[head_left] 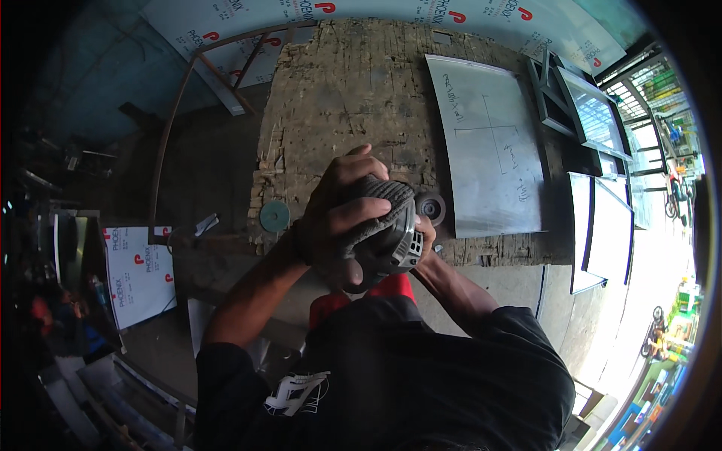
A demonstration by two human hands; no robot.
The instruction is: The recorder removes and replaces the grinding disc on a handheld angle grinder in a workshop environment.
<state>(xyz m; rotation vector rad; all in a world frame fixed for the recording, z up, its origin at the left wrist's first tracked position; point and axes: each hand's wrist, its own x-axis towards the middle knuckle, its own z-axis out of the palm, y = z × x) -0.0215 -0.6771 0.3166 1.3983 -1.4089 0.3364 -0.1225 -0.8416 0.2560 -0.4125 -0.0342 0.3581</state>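
Close to my body, at the bench's near edge, both hands are closed on a dark power tool [407,248] with slotted vents, which looks like an angle grinder. My left hand [347,197] wraps over it from the left and above. Dark grey ribbed material [385,197], a glove or a cloth, shows between its fingers. My right hand [427,234] grips the tool's right side, its fingers partly hidden. A dark round disc [431,208] shows just beyond my right hand; I cannot tell whether it touches the tool. Left of my left wrist, a green disc [274,216] lies flat.
The worn wooden bench [346,90] extends away from me. On its right lies a metal sheet [489,150] with drawn lines. Metal frames [587,109] stand beyond it, with white panels [602,233] nearer. A rusty frame [177,128] and a printed board [141,274] are at left.
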